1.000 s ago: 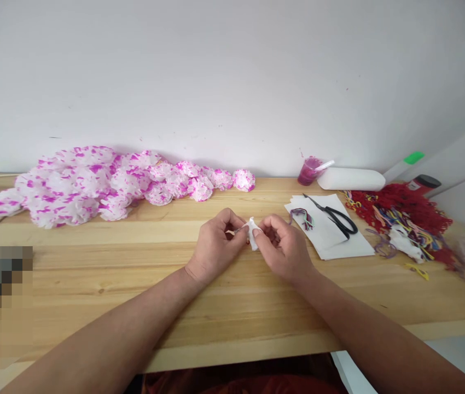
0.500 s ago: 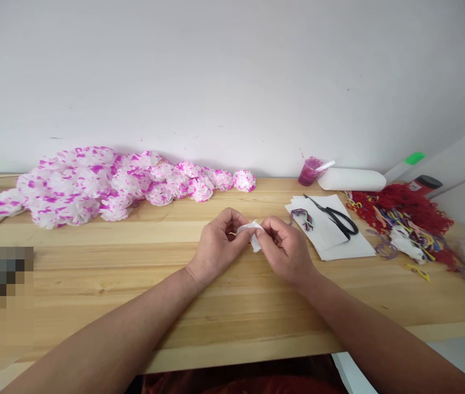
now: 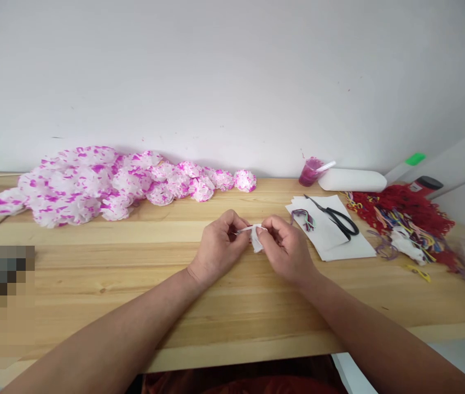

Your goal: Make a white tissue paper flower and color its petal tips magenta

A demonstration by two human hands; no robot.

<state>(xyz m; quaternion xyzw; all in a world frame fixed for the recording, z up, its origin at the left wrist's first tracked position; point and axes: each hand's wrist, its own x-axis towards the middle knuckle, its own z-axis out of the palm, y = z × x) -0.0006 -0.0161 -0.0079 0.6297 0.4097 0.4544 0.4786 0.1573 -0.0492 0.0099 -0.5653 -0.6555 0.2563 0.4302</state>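
A small piece of white tissue paper [image 3: 257,241] is pinched between my two hands over the middle of the wooden table. My left hand [image 3: 220,246] closes its fingertips on the paper's left side, where a thin twisted strip shows. With thumb and forefinger, my right hand [image 3: 285,249] grips the right side. Part of the paper hangs down between the hands; its other parts are hidden behind my fingers. To the right of my right hand lie white paper sheets [image 3: 351,249], with black-handled scissors [image 3: 335,219] and a few short coloured threads [image 3: 306,218] on top.
White paper flowers speckled magenta [image 3: 72,186] form a pile along the wall at left. A cup of magenta liquid [image 3: 310,171] and a white roll [image 3: 351,179] stand at the back. Red yarn [image 3: 405,205] heaps at right, near a dark-lidded jar [image 3: 425,186]. A pixelated patch covers the lower left.
My left fingertips have drawn slightly away from the right ones, and more of the white tissue paper shows between them. The other things lie as before.
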